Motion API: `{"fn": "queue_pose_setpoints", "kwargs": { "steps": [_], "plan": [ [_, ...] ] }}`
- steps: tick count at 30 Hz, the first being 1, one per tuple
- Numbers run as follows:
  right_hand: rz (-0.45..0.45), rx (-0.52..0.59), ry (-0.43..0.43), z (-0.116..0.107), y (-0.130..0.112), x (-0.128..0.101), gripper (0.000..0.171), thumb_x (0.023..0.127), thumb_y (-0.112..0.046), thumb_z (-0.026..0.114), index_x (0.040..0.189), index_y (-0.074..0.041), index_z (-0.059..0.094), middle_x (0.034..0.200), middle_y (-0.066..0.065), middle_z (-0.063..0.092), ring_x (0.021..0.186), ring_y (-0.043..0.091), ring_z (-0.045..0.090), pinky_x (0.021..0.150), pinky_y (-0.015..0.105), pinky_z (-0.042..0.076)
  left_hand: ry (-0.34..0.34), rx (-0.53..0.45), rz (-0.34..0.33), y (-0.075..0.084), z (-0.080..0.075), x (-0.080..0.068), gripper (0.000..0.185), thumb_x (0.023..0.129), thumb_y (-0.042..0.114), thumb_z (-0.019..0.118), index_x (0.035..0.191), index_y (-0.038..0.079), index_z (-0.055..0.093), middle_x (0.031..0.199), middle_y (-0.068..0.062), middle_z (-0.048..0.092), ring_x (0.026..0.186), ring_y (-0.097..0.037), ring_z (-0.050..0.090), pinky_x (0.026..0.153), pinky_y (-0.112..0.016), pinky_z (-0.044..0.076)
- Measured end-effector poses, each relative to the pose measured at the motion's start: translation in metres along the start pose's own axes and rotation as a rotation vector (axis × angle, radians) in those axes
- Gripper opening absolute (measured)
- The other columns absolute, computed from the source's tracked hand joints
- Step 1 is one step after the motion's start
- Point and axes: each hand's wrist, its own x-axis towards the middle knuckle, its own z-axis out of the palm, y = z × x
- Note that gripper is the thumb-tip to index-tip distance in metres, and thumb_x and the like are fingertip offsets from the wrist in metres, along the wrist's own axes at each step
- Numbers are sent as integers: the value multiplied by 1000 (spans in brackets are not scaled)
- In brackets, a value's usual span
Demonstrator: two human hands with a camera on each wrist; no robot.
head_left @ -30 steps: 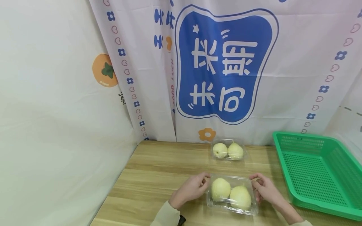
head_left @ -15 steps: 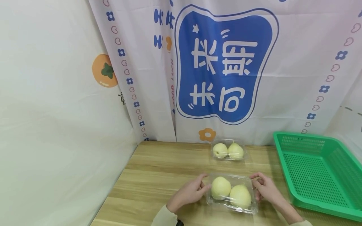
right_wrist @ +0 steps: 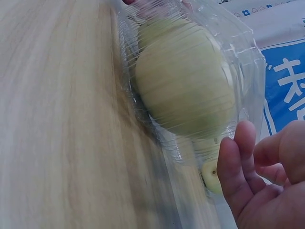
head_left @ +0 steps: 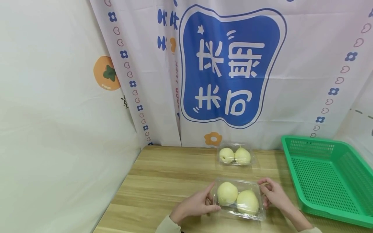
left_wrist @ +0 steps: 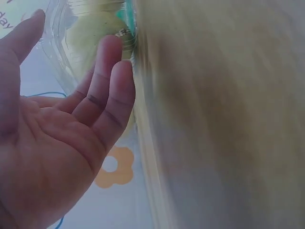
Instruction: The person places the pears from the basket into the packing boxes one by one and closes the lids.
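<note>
A clear plastic clamshell box [head_left: 233, 212] with two pale yellow pears [head_left: 227, 193] inside sits on the wooden table, lid down. At its left side is my left hand [head_left: 198, 204], thumb along the near corner and forefinger by the far corner. The left wrist view shows that palm, with relaxed fingers [left_wrist: 121, 90] against the box. My right hand [head_left: 273, 194] touches the box's right rim near the far corner, fingers bent. In the right wrist view its fingertips [right_wrist: 228, 150] lie beside the plastic, with nothing visible between them; part of the hand is cut off.
Farther back, a second clear box [head_left: 234, 163] with two pears stands near the curtain [head_left: 160, 129]. A green slotted basket [head_left: 323, 176] is on the right side of the wooden table [head_left: 163, 174].
My left hand has shifted its hold: the thumb came away from the far corner and now lies on the near left corner. The box has edged slightly away; my right hand stays put.
</note>
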Motion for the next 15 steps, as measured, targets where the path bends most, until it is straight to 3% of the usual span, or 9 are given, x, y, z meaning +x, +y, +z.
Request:
{"fn": "queue_pose_setpoints", "kwargs": {
  "steps": [8,15],
  "plan": [
    [-22,4,-43,-3,-1,-2,35,101,-14,53,127,7,45,69,8,56,46,16,56,46,35,53,-4,14,43,0,1,2,90,93,40,65,158,10,11,87,13,64,73,2,60,70,-17,53],
    [-54,-19,-97,-4,-1,-4,38,100,-10,51,132,9,42,77,9,58,54,14,59,51,35,56,3,24,69,-3,0,2,88,94,37,65,157,5,13,83,12,60,71,4,55,69,-16,51]
  ]
}}
